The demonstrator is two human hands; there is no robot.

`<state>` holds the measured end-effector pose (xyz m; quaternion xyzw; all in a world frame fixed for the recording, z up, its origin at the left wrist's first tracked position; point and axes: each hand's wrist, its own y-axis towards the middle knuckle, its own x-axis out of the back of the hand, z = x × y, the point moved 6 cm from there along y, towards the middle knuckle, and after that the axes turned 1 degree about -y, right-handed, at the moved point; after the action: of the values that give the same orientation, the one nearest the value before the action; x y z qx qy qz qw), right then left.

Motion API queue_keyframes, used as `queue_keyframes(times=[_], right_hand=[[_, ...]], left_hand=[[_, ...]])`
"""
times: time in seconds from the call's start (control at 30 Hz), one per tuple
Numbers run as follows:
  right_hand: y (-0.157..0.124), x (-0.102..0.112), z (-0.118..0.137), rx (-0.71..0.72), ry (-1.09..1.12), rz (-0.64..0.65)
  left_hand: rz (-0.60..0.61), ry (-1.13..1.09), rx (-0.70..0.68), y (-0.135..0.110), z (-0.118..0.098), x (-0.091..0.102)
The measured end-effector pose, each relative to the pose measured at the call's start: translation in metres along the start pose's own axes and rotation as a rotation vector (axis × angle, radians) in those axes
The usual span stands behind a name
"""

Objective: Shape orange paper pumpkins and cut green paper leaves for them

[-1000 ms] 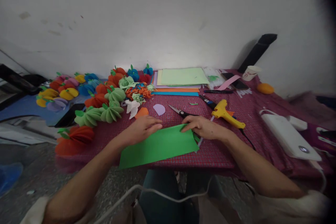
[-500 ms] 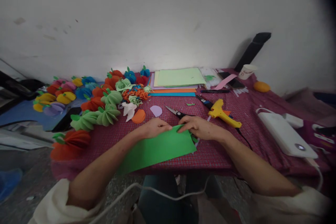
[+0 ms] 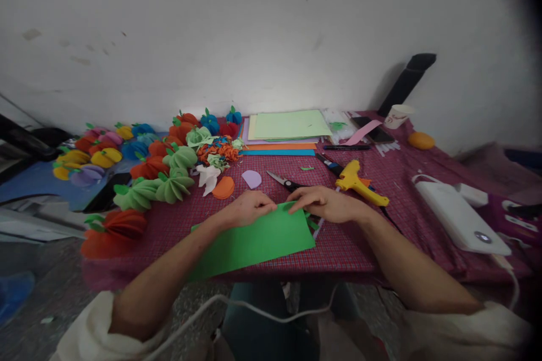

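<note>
A sheet of green paper [image 3: 258, 243] lies at the table's front edge, its near left corner under my left forearm. My left hand [image 3: 249, 207] is closed on the sheet's far edge, thumb and fingers together. Beside it, my right hand [image 3: 324, 203] grips the same edge near the far right corner, fingers bent; its fingertips are partly hidden. Small green scraps [image 3: 312, 224] lie by the sheet's right side. Just beyond my hands rest black-handled scissors [image 3: 284, 180], with a purple paper disc [image 3: 252, 179] and orange paper discs [image 3: 223, 187] to their left.
Folded-paper pumpkins [image 3: 173, 185] in several colours crowd the left side, near a heap of shredded paper [image 3: 220, 149]. Stacked coloured sheets [image 3: 292, 124] lie against the wall. To the right are a yellow glue gun [image 3: 359, 183], a paper cup [image 3: 398, 116] and a white power bank [image 3: 461, 214].
The green sheet and my right hand have shifted very slightly. Both hands stay at the sheet's far edge.
</note>
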<state>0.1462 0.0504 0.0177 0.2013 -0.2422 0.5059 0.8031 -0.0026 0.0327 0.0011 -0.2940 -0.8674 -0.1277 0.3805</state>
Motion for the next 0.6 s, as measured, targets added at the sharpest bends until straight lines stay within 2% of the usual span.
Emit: queue_keyframes(times=[0.1,0.17,0.4,0.6], right_hand=[[-0.001,0.010,0.000,-0.061,0.216,-0.071],[0.001,0.011,-0.004,-0.147,0.245,-0.148],[0.015,-0.011,-0.017,-0.233,-0.065,-0.125],[0.015,-0.013,-0.019,-0.240,-0.039,-0.122]], left_hand=[[0.009,0.017,-0.026,-0.001,-0.003,0.000],[0.009,0.031,-0.053,-0.001,-0.005,-0.001],[-0.003,0.070,-0.085,0.004,-0.009,-0.005],[0.000,0.007,-0.064,0.006,-0.009,-0.007]])
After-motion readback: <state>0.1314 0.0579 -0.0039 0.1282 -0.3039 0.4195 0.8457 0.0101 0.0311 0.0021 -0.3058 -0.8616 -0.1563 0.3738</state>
